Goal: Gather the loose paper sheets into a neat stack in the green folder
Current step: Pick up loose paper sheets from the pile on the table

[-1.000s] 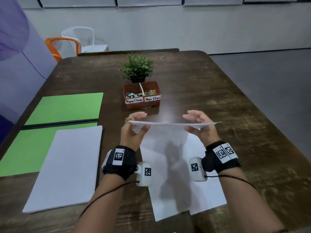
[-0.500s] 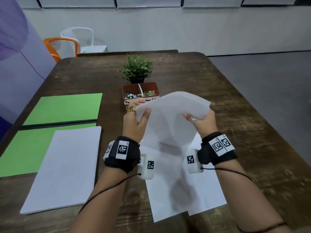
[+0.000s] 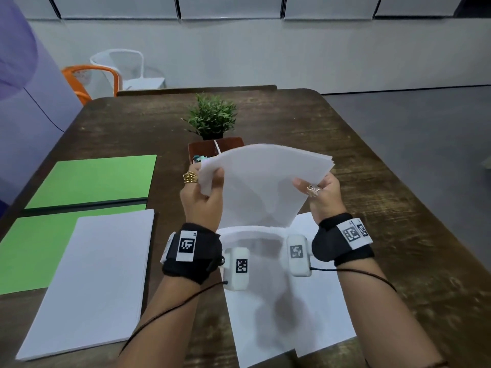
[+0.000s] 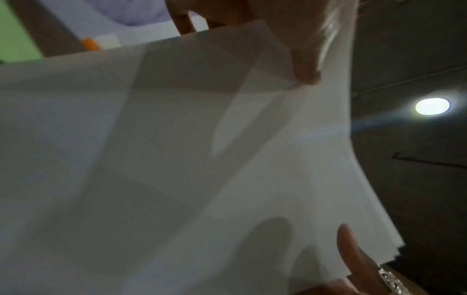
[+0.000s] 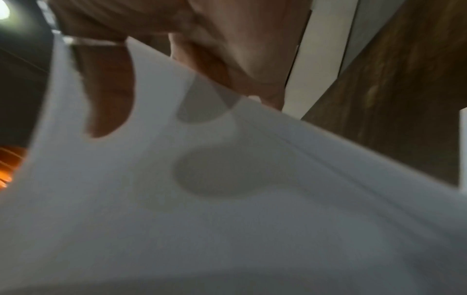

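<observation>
Several sheets [image 3: 265, 181] held upright over the bench [image 3: 398, 208], left hand [image 3: 202, 197] and right hand [image 3: 325, 197] each pinching a side edge. Bundle bows; right corners fan out unevenly. Risk: thin side pinch, a sheet could slip out or crease when tapped square. Two more loose sheets [image 3: 305, 314] lie below. Green folder [image 3: 32, 251] open at left, white stack [image 3: 93, 282] overhanging it, so misalignment is likely on landing.
</observation>
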A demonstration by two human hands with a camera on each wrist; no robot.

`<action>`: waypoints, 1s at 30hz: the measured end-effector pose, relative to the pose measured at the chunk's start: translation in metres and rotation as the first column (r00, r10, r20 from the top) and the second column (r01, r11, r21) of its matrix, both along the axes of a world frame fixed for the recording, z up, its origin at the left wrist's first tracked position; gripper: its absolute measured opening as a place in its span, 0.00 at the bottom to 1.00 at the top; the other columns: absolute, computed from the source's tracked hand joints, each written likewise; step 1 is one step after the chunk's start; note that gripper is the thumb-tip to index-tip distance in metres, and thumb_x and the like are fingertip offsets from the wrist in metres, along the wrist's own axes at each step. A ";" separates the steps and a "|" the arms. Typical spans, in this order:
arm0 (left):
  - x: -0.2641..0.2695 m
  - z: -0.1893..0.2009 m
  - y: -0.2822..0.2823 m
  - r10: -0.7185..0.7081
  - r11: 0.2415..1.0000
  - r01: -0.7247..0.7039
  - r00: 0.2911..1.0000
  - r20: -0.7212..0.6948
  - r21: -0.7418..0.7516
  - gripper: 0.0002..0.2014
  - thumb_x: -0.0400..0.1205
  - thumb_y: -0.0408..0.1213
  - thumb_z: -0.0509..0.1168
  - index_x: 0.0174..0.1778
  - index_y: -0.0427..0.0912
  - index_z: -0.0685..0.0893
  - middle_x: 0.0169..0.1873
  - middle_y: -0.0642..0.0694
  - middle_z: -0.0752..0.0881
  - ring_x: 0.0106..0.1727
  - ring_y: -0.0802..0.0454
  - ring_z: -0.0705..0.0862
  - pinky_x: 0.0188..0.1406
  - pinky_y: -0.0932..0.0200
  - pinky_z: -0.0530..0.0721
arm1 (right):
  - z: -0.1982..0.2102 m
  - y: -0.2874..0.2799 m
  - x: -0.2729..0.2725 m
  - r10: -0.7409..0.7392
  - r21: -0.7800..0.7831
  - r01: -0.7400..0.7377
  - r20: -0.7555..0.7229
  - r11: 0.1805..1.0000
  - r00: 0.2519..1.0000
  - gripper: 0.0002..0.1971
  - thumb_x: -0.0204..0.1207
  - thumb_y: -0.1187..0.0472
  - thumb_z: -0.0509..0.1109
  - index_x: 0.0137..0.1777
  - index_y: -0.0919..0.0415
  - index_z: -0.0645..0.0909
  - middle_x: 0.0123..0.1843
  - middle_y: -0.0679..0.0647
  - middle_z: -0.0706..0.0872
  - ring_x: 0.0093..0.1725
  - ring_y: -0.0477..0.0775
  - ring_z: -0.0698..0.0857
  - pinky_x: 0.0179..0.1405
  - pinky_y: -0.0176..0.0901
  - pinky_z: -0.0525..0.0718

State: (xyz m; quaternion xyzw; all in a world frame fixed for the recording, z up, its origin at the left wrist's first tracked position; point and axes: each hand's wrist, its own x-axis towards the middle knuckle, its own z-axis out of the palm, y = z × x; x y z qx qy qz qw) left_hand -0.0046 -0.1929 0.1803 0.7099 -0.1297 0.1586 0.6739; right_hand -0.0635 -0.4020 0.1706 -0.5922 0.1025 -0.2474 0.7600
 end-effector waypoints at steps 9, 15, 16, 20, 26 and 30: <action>0.001 -0.015 0.000 -0.074 0.992 0.077 0.997 -0.032 0.104 0.06 0.82 0.37 0.64 0.51 0.53 0.75 0.41 0.51 0.83 0.42 0.58 0.83 0.48 0.55 0.82 | -0.011 0.013 0.007 -0.077 -0.144 0.054 -0.157 0.988 0.985 0.20 0.59 0.78 0.80 0.46 0.57 0.82 0.47 0.56 0.88 0.44 0.50 0.87 0.54 0.53 0.86; -0.002 -0.017 0.005 -0.041 0.994 0.034 0.997 0.071 0.105 0.12 0.80 0.36 0.66 0.51 0.59 0.73 0.49 0.46 0.83 0.50 0.52 0.84 0.51 0.56 0.83 | -0.013 0.006 0.004 -0.151 -0.267 0.124 -0.082 0.956 0.985 0.12 0.70 0.73 0.75 0.52 0.64 0.81 0.43 0.48 0.87 0.40 0.39 0.86 0.43 0.38 0.85; -0.003 -0.028 0.005 -0.052 0.990 0.048 0.998 0.025 0.133 0.13 0.81 0.36 0.65 0.54 0.58 0.73 0.50 0.48 0.83 0.51 0.53 0.83 0.53 0.57 0.83 | -0.017 0.008 0.001 -0.120 -0.311 0.087 -0.086 0.946 0.989 0.09 0.72 0.72 0.73 0.51 0.64 0.81 0.42 0.49 0.85 0.40 0.39 0.85 0.42 0.35 0.83; -0.008 -0.046 0.000 -0.008 0.983 0.006 1.000 0.008 0.184 0.10 0.83 0.32 0.61 0.60 0.41 0.73 0.46 0.56 0.80 0.48 0.62 0.80 0.49 0.70 0.77 | -0.023 0.013 0.000 -0.136 -0.354 0.099 -0.083 0.930 0.987 0.12 0.76 0.71 0.69 0.45 0.50 0.78 0.42 0.48 0.84 0.42 0.43 0.83 0.43 0.35 0.81; -0.007 -0.032 -0.003 0.000 0.991 -0.004 0.999 0.036 0.130 0.14 0.80 0.32 0.66 0.58 0.34 0.70 0.45 0.55 0.81 0.45 0.70 0.82 0.39 0.81 0.74 | -0.009 0.010 0.002 -0.160 -0.196 0.162 0.029 0.967 0.987 0.22 0.70 0.78 0.72 0.53 0.50 0.74 0.50 0.49 0.84 0.49 0.41 0.86 0.50 0.36 0.84; 0.005 -0.067 0.008 0.008 0.968 0.015 0.996 -0.090 0.252 0.20 0.80 0.35 0.66 0.66 0.34 0.72 0.50 0.47 0.84 0.53 0.49 0.84 0.47 0.72 0.74 | -0.038 0.000 0.010 -0.128 -0.261 0.057 -0.262 0.964 0.957 0.17 0.66 0.77 0.76 0.53 0.64 0.80 0.44 0.47 0.88 0.46 0.45 0.88 0.51 0.44 0.87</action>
